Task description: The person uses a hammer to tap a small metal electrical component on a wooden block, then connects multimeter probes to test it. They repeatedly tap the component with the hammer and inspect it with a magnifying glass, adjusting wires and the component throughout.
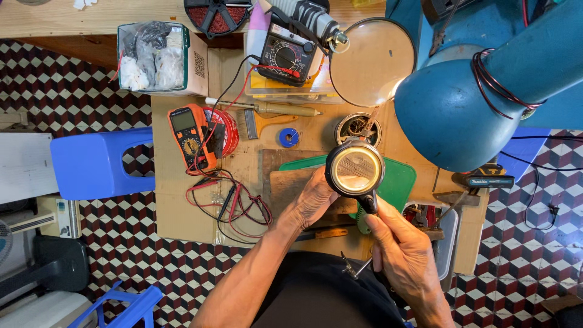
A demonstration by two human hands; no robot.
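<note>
A: Right hand — fingers closed round the handle of the magnifying glass, long axis running away from the body.

B: Left hand?

A: Just left of the lens, over the table; fingers curled, contents hidden.

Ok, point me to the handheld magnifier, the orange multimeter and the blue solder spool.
handheld magnifier (355, 169), head view, centre of its lit round lens.
orange multimeter (189, 136), head view, middle of its body below the screen.
blue solder spool (289, 137), head view, on its blue ring.
</note>
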